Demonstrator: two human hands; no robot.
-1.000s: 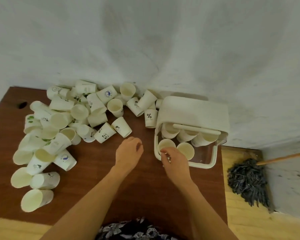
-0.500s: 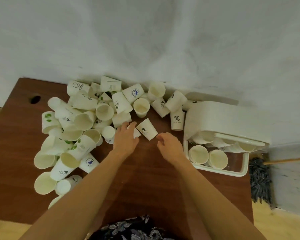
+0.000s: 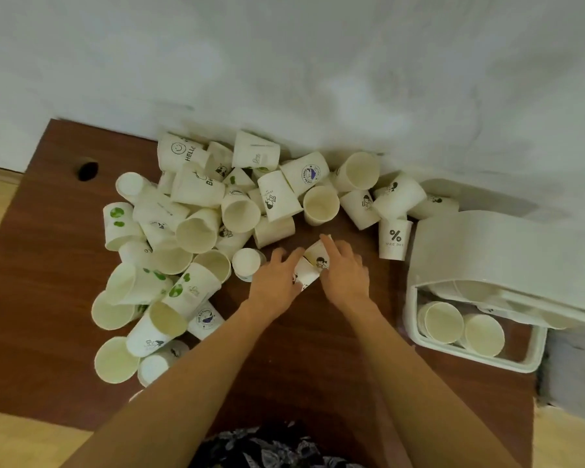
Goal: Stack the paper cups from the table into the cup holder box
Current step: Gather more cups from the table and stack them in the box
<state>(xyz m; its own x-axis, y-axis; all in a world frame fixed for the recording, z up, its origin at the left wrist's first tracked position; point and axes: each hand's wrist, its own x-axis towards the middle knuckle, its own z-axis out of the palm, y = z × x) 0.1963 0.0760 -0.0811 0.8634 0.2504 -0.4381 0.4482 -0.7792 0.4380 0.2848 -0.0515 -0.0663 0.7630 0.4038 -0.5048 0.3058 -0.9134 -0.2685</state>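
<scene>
Both hands meet near the middle of the brown tabletop (image 3: 41, 298), in front of a loose heap of paper cups (image 3: 196, 231). The left hand (image 3: 276, 285) curls round a small white cup (image 3: 305, 274) lying on its side, and the right hand (image 3: 347, 273) has its fingers wrapped over a second cup with a small dark print (image 3: 319, 256), just beside the first; the two cups touch.

The heap spreads from the hands toward the white wall (image 3: 284, 62), most cups tipped over, a few upright with open mouths. One cup marked with a percent sign (image 3: 394, 238) stands upside down between the hands and the cup holder box (image 3: 487, 244). That white box sits at the tabletop's right edge, its lid raised, with stacked cups (image 3: 463, 327) lying inside, mouths facing the viewer.
</scene>
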